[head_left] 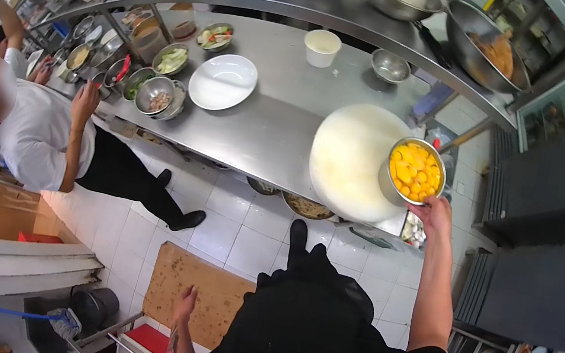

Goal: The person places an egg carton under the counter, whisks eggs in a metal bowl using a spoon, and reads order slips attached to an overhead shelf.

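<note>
Right hand — holding metal bowl, egg yolks inside; left hand low

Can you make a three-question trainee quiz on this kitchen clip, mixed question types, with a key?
1. Which of the camera wearer's hands holds the metal bowl of what look like egg yolks?
2. True or false: the wearer's left hand is gripping a white plate.
3. Which is nearest that bowl? (a) the white plate (b) the round white board (c) the white tub

Key:
1. The right hand, at the bowl's near side.
2. False; it is low, away from the counter.
3. b
</note>
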`<state>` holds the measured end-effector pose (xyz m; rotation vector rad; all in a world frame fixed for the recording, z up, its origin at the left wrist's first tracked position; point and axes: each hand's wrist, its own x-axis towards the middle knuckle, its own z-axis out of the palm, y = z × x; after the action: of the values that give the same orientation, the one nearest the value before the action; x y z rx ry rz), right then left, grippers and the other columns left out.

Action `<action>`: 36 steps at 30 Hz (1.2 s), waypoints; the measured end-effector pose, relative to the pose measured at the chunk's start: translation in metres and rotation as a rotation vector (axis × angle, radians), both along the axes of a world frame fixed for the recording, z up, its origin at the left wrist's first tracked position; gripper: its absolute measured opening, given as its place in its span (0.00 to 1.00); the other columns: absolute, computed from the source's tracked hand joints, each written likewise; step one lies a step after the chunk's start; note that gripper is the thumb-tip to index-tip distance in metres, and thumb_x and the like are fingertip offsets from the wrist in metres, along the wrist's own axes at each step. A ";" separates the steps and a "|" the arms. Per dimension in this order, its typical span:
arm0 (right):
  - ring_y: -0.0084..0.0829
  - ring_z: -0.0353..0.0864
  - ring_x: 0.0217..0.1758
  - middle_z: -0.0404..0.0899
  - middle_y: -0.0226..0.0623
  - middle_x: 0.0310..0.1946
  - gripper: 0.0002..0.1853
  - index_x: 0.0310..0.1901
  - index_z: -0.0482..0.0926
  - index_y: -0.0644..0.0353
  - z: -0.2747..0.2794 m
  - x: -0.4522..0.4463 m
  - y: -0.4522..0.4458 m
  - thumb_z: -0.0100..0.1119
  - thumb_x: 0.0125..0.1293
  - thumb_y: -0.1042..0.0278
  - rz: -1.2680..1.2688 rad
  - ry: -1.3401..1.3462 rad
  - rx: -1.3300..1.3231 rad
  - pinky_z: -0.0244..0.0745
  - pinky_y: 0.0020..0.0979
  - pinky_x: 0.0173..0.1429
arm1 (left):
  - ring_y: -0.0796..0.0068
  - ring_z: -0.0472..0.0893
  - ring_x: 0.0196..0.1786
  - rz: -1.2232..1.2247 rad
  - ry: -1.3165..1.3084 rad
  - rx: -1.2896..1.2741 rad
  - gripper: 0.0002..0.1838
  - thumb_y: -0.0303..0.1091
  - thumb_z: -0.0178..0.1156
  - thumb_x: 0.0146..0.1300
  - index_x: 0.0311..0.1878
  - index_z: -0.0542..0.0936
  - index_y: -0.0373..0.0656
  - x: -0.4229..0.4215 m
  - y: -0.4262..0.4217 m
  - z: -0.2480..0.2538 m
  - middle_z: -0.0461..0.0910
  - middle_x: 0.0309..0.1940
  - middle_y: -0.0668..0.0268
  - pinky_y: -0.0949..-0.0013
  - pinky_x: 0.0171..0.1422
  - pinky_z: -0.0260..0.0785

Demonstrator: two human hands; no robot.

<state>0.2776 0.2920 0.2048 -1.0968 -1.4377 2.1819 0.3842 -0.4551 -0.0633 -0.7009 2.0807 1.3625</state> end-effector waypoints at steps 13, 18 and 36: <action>0.48 0.88 0.36 0.80 0.53 0.42 0.04 0.39 0.68 0.64 0.011 -0.133 -0.112 0.49 0.63 0.79 0.273 0.024 -0.108 0.90 0.44 0.39 | 0.74 0.82 0.51 -0.178 0.487 0.144 0.22 0.41 0.59 0.73 0.60 0.79 0.34 -0.244 0.156 0.110 0.85 0.51 0.58 0.70 0.60 0.72; 0.44 0.88 0.38 0.81 0.51 0.42 0.07 0.43 0.69 0.66 0.003 -0.186 -0.179 0.50 0.64 0.80 0.355 0.063 -0.142 0.90 0.42 0.38 | 0.80 0.77 0.41 0.032 0.845 0.023 0.16 0.39 0.60 0.72 0.53 0.83 0.35 -0.419 0.143 0.214 0.84 0.38 0.67 0.73 0.49 0.70; 0.45 0.87 0.33 0.76 0.51 0.42 0.08 0.41 0.65 0.64 -0.077 -0.250 -0.309 0.51 0.62 0.81 0.087 -0.043 -0.137 0.91 0.46 0.37 | 0.57 0.83 0.43 0.758 0.977 -0.592 0.28 0.34 0.64 0.56 0.61 0.76 0.37 -0.750 -0.056 0.133 0.84 0.39 0.56 0.59 0.54 0.74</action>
<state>0.0281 -0.0165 0.1279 -1.1524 -1.3955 2.3624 -0.3663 -0.5112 0.0692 -1.3607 3.2826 1.6817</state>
